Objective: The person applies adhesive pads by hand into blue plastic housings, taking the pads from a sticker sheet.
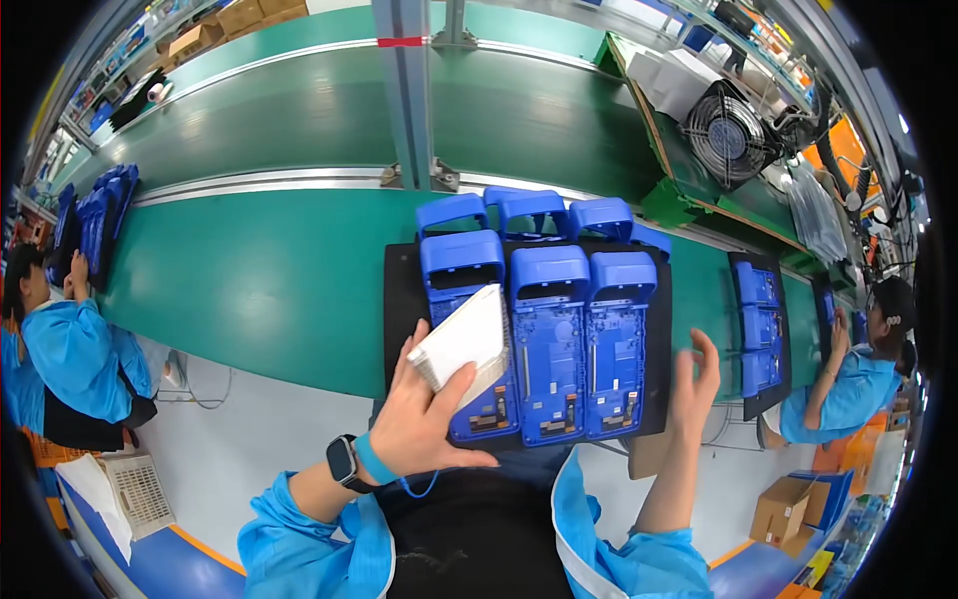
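My left hand [419, 424] is closed on a white pad of sheets [465, 334], tilted above the leftmost of three blue plastic housings in the front row. The pad hides much of that housing. Next to it lie the middle blue housing [547, 344] and the right blue housing [616, 349], their inner sides facing up. A black mat [401, 280] carries them, with more blue housings [534, 212] behind. My right hand [694, 384] is raised just beyond the mat's right edge, fingers apart and holding nothing.
A green workbench [249, 270] runs across, with a metal post [404, 100] behind the mat. A fan [728, 135] stands on a raised shelf at right. Co-workers in blue sit at left [75, 344] and right [848, 369]. A thin blue cord [424, 489] hangs from my left wristband.
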Motion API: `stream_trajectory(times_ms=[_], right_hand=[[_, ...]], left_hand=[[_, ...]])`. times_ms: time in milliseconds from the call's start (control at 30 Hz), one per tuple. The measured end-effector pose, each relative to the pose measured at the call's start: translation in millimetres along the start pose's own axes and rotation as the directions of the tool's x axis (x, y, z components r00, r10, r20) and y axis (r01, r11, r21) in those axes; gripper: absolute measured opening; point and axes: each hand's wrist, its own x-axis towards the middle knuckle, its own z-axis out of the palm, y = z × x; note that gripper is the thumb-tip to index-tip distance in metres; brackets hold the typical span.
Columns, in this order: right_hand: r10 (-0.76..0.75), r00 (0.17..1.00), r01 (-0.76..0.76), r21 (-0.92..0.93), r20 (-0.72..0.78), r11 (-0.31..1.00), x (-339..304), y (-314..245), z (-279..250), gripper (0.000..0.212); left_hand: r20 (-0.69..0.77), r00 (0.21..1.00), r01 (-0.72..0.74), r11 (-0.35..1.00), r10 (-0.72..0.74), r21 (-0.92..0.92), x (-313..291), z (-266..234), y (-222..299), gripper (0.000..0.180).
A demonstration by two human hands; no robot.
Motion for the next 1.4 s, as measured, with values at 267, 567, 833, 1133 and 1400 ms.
stream_trajectory(times_ms=[267,567,833,1133,1400], right_hand=[[-0.396,0.842,0.508,-0.290,0.367,0.811,-66,-44,17,0.109],[-0.379,0.871,0.472,-0.316,0.313,0.823,-79,-52,37,0.103],[-0.404,0.882,0.465,-0.316,0.241,0.827,-69,-43,35,0.109],[-0.192,0.967,0.207,-0.076,0.166,0.975,-52,-5,26,0.083],[0.000,0.973,-0.119,0.506,0.229,0.855,-63,-33,29,0.127]], left_hand=[[0.039,0.999,-0.036,0.998,0.035,0.048,13,-2,-5,0.109],[0.056,0.998,0.032,0.999,-0.033,0.024,14,3,-11,0.115],[0.015,1.000,-0.019,0.976,0.016,0.217,33,-7,-8,0.123],[-0.176,0.953,0.210,0.958,-0.245,-0.194,-18,6,-22,0.118],[-0.209,0.955,0.143,0.943,-0.211,-0.300,13,1,-35,0.112]])
